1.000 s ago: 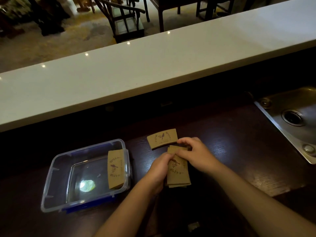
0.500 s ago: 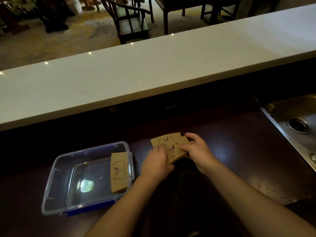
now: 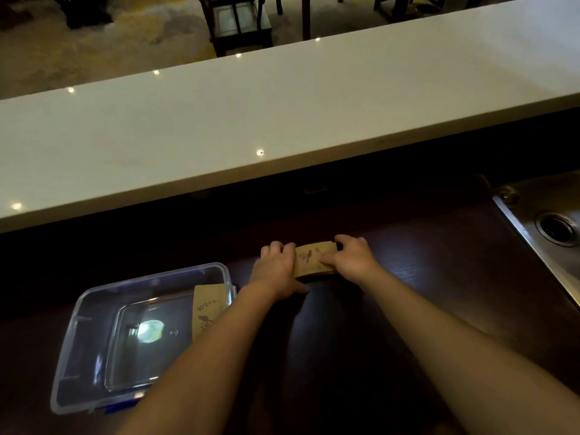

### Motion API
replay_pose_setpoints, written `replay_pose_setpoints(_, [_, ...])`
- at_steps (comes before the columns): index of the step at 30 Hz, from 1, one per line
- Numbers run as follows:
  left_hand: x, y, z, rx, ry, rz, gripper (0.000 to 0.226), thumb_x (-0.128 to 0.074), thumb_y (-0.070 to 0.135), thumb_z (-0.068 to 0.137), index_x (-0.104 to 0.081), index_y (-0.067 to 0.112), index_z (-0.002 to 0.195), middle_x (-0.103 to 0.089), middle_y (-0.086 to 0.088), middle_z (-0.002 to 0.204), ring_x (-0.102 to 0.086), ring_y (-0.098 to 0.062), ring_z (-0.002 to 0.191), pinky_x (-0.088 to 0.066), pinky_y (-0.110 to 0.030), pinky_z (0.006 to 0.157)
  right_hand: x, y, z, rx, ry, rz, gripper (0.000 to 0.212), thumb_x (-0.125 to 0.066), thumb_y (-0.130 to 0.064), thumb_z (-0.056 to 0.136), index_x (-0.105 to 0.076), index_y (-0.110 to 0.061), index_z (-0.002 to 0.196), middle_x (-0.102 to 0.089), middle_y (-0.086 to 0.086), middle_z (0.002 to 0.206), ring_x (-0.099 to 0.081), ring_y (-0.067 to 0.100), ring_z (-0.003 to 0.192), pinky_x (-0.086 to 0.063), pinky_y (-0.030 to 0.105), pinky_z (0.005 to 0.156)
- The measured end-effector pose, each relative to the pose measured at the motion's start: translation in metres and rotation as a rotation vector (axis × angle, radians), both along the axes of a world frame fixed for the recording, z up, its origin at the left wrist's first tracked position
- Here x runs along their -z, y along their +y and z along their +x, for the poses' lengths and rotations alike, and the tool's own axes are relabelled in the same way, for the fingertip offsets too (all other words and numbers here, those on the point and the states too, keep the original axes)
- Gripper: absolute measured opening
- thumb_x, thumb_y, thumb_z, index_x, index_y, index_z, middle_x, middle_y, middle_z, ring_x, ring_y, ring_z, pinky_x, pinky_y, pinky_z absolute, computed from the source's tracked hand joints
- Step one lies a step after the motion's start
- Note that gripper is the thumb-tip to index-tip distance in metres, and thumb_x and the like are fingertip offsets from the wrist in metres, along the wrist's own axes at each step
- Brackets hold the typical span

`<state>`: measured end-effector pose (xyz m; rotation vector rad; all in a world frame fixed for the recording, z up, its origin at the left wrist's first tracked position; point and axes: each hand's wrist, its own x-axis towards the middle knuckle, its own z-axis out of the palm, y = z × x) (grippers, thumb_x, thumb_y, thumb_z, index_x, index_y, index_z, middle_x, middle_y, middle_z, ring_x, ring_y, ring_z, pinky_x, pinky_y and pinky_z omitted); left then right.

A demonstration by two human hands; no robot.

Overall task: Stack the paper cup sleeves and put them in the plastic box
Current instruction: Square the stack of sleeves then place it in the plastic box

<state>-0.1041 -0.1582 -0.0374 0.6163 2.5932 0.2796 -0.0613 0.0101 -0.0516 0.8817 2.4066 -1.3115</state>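
Observation:
A stack of brown paper cup sleeves (image 3: 314, 260) with a dark bird print lies on the dark wooden counter (image 3: 423, 277). My left hand (image 3: 277, 268) presses against its left end and my right hand (image 3: 353, 257) grips its right end, thumb on top. To the left stands a clear plastic box (image 3: 94, 340). One more brown sleeve (image 3: 205, 309) lies inside along its right wall, partly hidden by my left forearm.
A long white bar top (image 3: 251, 120) runs across above the counter. A steel sink (image 3: 555, 227) with a drain sits at the right edge. Dark chairs (image 3: 238, 23) stand on the floor beyond the bar.
The pile of sleeves that lay lengthwise near me has been turned and joined with the single far sleeve. Both hands moved away from me and now square the stack between them.

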Motion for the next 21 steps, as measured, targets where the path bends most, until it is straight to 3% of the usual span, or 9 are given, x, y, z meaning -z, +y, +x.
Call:
replay_pose_setpoints(3, [-0.006, -0.001, -0.010, -0.070, -0.195, 0.056, 0.104, -0.067, 0.061, 0.068, -0.018, 0.017, 0.149, -0.030, -0.011, 0.145, -0.025, -0.030, 0.131, -0.032, -0.041, 0.104, 0.001, 0.008, -0.006, -0.087, -0.011, -0.035, 0.076, -0.075, -0.038, 0.075, -0.045, -0.012, 0.139, -0.037, 0.012, 0.139, -0.049, 0.030, 0.122, -0.041, 0.035, 0.102])
replay_pose_setpoints(5, [-0.009, 0.000, -0.020, -0.065, -0.212, 0.031, 0.088, -0.063, 0.057, 0.074, -0.032, 0.016, 0.145, -0.038, -0.013, 0.141, -0.031, -0.031, 0.128, -0.035, -0.039, 0.101, -0.001, 0.010, -0.009, -0.149, -0.003, -0.025, 0.071, -0.076, -0.038, 0.076, -0.049, -0.013, 0.137, -0.040, 0.011, 0.135, -0.050, 0.028, 0.119, -0.039, 0.028, 0.098])
replay_pose_setpoints(8, [-0.012, 0.000, -0.031, -0.034, -0.257, -0.036, 0.066, -0.070, 0.053, 0.071, -0.054, 0.021, 0.127, -0.053, -0.009, 0.124, -0.047, -0.026, 0.114, -0.044, -0.039, 0.096, -0.006, 0.015, -0.013, -0.291, -0.019, 0.002, 0.073, -0.076, -0.040, 0.075, -0.049, -0.014, 0.137, -0.041, 0.012, 0.135, -0.050, 0.029, 0.119, -0.042, 0.034, 0.102])
replay_pose_setpoints(12, [-0.018, 0.004, -0.038, -0.100, -0.401, -0.053, 0.049, -0.082, 0.046, 0.062, -0.057, 0.024, 0.098, -0.063, -0.002, 0.110, -0.058, -0.020, 0.099, -0.050, -0.039, 0.090, -0.019, 0.023, -0.019, -0.479, -0.093, 0.048, 0.084, -0.077, -0.042, 0.073, -0.040, -0.017, 0.143, -0.033, 0.011, 0.138, -0.042, 0.029, 0.125, -0.038, 0.033, 0.103])
replay_pose_setpoints(14, [-0.019, 0.006, -0.035, -0.091, -0.356, -0.069, 0.053, -0.083, 0.047, 0.059, -0.054, 0.024, 0.096, -0.059, -0.001, 0.108, -0.054, -0.022, 0.103, -0.049, -0.038, 0.087, -0.023, 0.023, -0.023, -0.537, -0.086, 0.063, 0.085, -0.079, -0.040, 0.071, -0.040, -0.016, 0.142, -0.034, 0.009, 0.135, -0.043, 0.027, 0.123, -0.039, 0.030, 0.101])
replay_pose_setpoints(16, [-0.020, 0.006, -0.029, -0.085, -0.275, -0.060, 0.066, -0.083, 0.048, 0.058, -0.051, 0.020, 0.108, -0.052, -0.003, 0.111, -0.048, -0.024, 0.108, -0.048, -0.039, 0.087, -0.024, 0.023, -0.025, -0.557, -0.060, 0.064, 0.081, -0.082, -0.035, 0.067, -0.045, -0.016, 0.137, -0.039, 0.006, 0.130, -0.047, 0.023, 0.116, -0.042, 0.028, 0.092])
replay_pose_setpoints(19, [-0.023, 0.003, -0.013, -0.136, -0.232, 0.067, 0.066, -0.084, 0.039, 0.062, -0.044, 0.020, 0.111, -0.058, -0.005, 0.110, -0.057, -0.022, 0.097, -0.053, -0.039, 0.082, -0.021, 0.023, -0.022, -0.496, 0.006, -0.030, 0.068, -0.085, -0.023, 0.061, -0.049, -0.021, 0.119, -0.052, 0.003, 0.114, -0.055, 0.015, 0.094, -0.047, 0.026, 0.073])
replay_pose_setpoints(21, [-0.022, 0.002, 0.003, -0.142, -0.143, 0.144, 0.065, -0.082, 0.034, 0.065, -0.043, 0.020, 0.115, -0.060, -0.006, 0.113, -0.059, -0.023, 0.096, -0.051, -0.037, 0.080, -0.018, 0.023, -0.013, -0.449, 0.065, -0.118, 0.066, -0.085, -0.015, 0.060, -0.047, -0.025, 0.114, -0.054, 0.003, 0.104, -0.056, 0.011, 0.083, -0.048, 0.025, 0.067])
